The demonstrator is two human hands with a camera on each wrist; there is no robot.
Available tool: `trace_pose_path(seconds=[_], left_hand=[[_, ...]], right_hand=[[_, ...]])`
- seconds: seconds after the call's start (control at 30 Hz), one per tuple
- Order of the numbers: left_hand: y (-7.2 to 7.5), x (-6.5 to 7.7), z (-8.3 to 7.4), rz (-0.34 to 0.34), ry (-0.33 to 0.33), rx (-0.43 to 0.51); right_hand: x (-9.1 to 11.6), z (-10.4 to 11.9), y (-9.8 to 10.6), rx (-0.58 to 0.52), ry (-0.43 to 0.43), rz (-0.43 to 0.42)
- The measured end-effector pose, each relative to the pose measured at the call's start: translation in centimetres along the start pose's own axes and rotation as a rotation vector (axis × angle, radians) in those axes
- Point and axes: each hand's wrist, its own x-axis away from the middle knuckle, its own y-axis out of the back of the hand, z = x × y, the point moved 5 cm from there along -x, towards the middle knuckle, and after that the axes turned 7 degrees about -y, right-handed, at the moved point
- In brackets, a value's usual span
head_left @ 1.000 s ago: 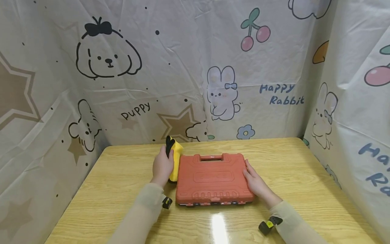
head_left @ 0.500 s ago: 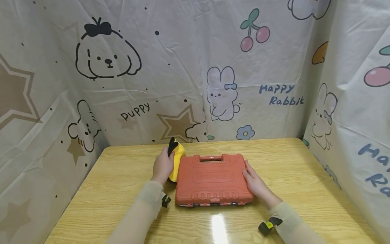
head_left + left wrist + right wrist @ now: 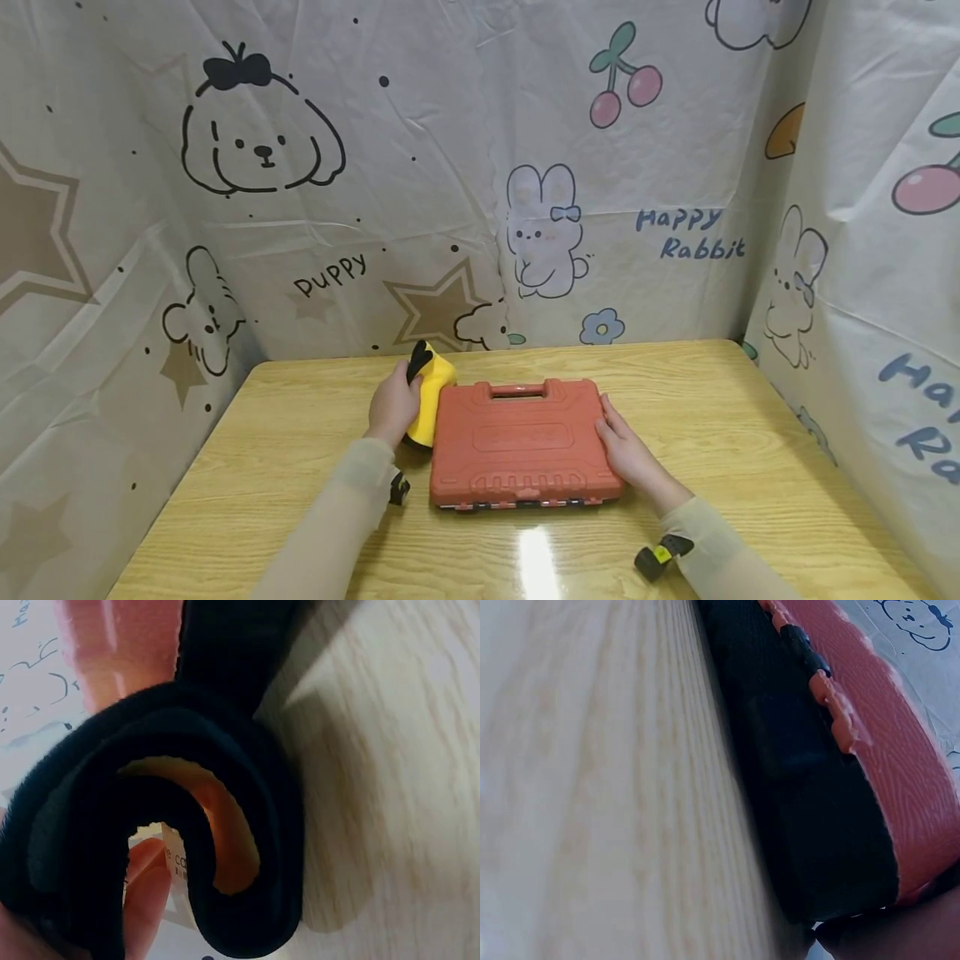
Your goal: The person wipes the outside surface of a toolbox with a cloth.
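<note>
On the table lies a red plastic case (image 3: 523, 437), its handle on the far side and its black lower half against the wood in the right wrist view. Left of it my left hand (image 3: 393, 406) grips a yellow thing (image 3: 431, 402) with black parts, its top leaning toward the case. In the left wrist view this thing shows a thick, dark, curved rim (image 3: 281, 825) around an orange-yellow inside. I cannot tell what kind of thing it is. My right hand (image 3: 632, 447) rests along the case's right side, fingers fairly straight.
A wood-grain table (image 3: 300, 517) is enclosed at the back and sides by a printed cloth (image 3: 420, 167). Each wrist wears a black band with a small camera, such as the right wrist camera (image 3: 652, 563).
My left hand has shifted slightly left and the yellow thing has tilted toward the case, so more of its yellow side shows. The case and right hand have barely moved.
</note>
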Motion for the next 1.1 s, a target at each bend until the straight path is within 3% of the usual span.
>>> trace_pose_path(seconds=[0.5,1.1], left_hand=[[-0.4,0.4,0.0,0.053,0.006,0.142],[0.2,3.0,-0.6,0.054,-0.018,0.161]], right_hand=[[0.0,0.0,0.0,-0.007,-0.009,-0.001],[0.3,0.4,-0.1,0.018,-0.019,-0.028]])
